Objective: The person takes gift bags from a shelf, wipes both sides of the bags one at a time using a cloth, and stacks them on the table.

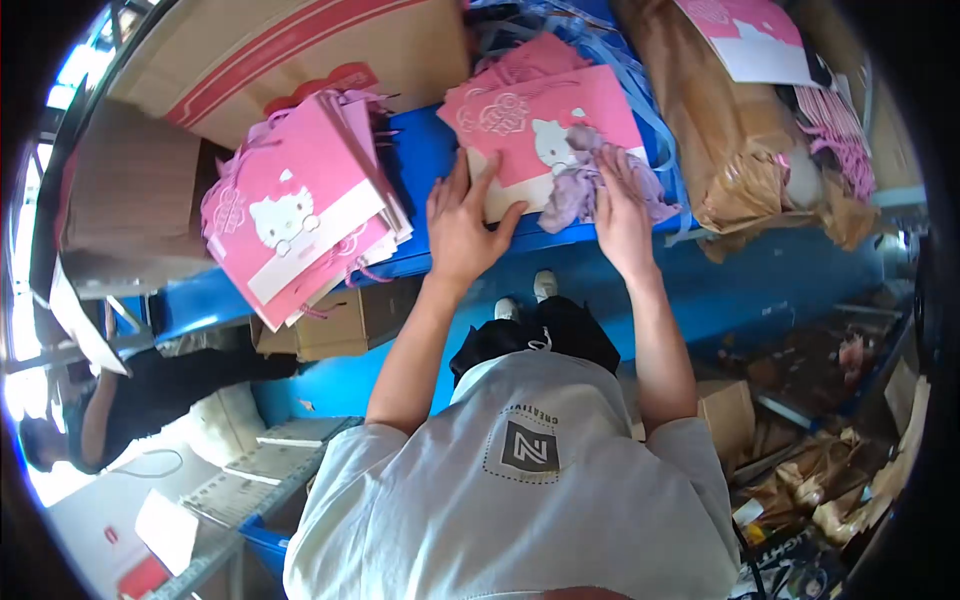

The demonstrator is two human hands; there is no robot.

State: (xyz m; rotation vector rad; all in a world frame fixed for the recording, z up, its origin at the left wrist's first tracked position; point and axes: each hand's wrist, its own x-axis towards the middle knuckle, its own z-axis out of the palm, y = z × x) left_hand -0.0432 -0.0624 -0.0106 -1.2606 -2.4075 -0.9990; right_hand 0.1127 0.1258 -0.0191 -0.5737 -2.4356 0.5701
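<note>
Head view: a pink bag [625, 100] with a white kitten print lies flat on the blue surface [405, 150], directly in front of the person and on top of other pink bags that peek out past its far edge. The left hand [463, 222] is open, palm down with fingers spread over the bag's near left corner — probably so that the bag cannot slide or curl. The right hand [622, 212] rests over a crumpled lilac cloth [568, 200] on the bag's near right part; its fingers are extended and pressing lightly, it seems, but whether they pinch any of the cloth cannot be told. To the left of the bag, a fanned stack of bags [345, 215] juts over the surface's front edge, set aside perhaps to leave the bag room. Behind that stack stands a cardboard box [420, 60]; right of the bag, brown wrapping paper [690, 110] bears more bags [750, 55] — likely kept apart as a separate pile. Another person [180, 390] is well apart, beyond the stack.
</note>
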